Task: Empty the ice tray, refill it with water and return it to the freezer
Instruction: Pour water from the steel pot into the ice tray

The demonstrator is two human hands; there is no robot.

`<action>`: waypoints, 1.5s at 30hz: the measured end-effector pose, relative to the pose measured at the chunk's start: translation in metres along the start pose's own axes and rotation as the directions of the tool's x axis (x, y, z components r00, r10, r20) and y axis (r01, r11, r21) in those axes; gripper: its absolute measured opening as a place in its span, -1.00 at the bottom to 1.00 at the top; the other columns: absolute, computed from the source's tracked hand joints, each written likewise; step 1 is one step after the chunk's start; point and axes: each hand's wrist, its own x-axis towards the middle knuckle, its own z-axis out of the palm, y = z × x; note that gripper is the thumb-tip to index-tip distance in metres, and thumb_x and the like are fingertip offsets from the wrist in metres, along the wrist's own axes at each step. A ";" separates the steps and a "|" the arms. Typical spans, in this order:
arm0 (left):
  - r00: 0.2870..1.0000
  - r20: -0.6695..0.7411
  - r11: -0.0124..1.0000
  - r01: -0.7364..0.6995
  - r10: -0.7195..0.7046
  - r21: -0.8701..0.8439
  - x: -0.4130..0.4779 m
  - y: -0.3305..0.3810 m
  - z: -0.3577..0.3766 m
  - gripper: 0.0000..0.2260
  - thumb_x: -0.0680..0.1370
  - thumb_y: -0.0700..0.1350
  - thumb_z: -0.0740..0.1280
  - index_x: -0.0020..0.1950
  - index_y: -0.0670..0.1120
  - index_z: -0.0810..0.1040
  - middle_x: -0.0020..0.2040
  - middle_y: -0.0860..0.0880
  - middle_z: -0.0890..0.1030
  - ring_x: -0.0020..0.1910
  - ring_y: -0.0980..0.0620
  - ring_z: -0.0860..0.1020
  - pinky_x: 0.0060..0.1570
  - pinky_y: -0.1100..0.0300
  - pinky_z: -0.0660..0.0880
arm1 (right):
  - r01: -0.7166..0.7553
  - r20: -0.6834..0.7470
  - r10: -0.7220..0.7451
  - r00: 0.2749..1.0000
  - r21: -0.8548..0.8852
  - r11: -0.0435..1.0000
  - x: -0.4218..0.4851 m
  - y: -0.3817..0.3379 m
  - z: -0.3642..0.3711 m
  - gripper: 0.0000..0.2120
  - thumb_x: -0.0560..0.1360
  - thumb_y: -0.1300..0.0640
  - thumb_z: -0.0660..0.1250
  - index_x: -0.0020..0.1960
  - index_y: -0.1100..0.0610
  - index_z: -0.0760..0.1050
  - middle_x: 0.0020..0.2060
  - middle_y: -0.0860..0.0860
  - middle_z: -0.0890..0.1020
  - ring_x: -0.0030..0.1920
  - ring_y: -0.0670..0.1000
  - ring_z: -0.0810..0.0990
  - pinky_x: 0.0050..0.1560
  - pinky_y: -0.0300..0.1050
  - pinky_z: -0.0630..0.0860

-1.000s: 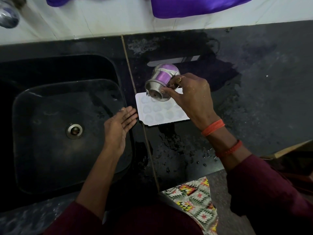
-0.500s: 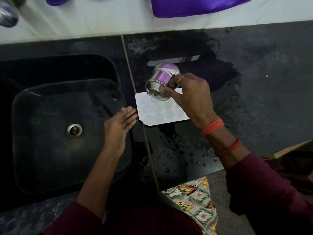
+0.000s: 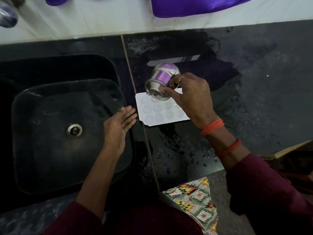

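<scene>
A white ice tray point(image 3: 152, 114) with rounded wells lies flat on the wet black counter, just right of the sink. My right hand point(image 3: 191, 97) grips a small steel cup point(image 3: 160, 82), tipped steeply with its mouth down over the tray's far left wells. My left hand point(image 3: 118, 126) is flat with fingers together, resting on the sink's right edge, fingertips just short of the tray's left side. I cannot tell whether water is flowing from the cup.
A black sink point(image 3: 50, 133) with a steel drain point(image 3: 74, 131) fills the left. A steel tap point(image 3: 7, 16) shows at top left. Water puddles lie on the counter point(image 3: 177, 150) near the front edge. Purple cloth point(image 3: 194, 5) hangs on the white back wall.
</scene>
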 end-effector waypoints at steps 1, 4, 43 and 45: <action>1.000 0.000 1.000 0.002 -0.002 -0.001 0.000 0.000 0.000 -0.72 0.68 -0.10 0.23 0.24 -0.24 0.60 0.15 -0.17 0.69 0.13 -0.07 0.68 0.15 0.11 0.58 | -0.002 0.001 0.002 1.000 -0.004 1.000 0.000 0.000 0.000 -0.64 0.45 -0.19 0.45 -0.08 0.13 0.69 -0.14 0.05 0.68 -0.26 0.05 0.65 -0.24 0.04 0.62; 1.000 0.001 1.000 0.002 -0.002 -0.006 0.001 0.000 0.000 -0.71 0.67 -0.10 0.24 0.25 -0.26 0.59 0.15 -0.18 0.69 0.13 -0.07 0.68 0.14 0.11 0.58 | -0.001 0.002 0.001 1.000 -0.011 1.000 0.000 0.000 0.001 -0.64 0.45 -0.19 0.45 -0.07 0.13 0.69 -0.13 0.05 0.68 -0.25 0.06 0.65 -0.24 0.03 0.62; 1.000 0.009 1.000 -0.011 0.011 0.018 0.001 0.004 0.005 -0.71 0.68 -0.10 0.24 0.26 -0.26 0.59 0.15 -0.16 0.69 0.14 -0.06 0.68 0.19 0.08 0.57 | -0.567 0.233 0.576 0.784 0.647 0.509 0.032 0.037 0.012 -0.68 0.42 -0.13 0.55 -0.11 0.13 0.71 -0.22 0.06 0.75 -0.11 0.03 0.75 0.05 0.07 0.68; 1.000 0.005 1.000 -0.007 0.007 0.016 0.001 0.004 0.006 -0.71 0.68 -0.10 0.23 0.25 -0.26 0.59 0.15 -0.17 0.69 0.14 -0.06 0.68 0.21 0.07 0.56 | -0.594 0.300 0.613 0.731 0.722 0.354 0.034 0.040 0.019 -0.73 0.45 -0.04 0.55 -0.11 0.19 0.69 -0.18 0.15 0.74 -0.06 0.08 0.75 0.08 0.09 0.67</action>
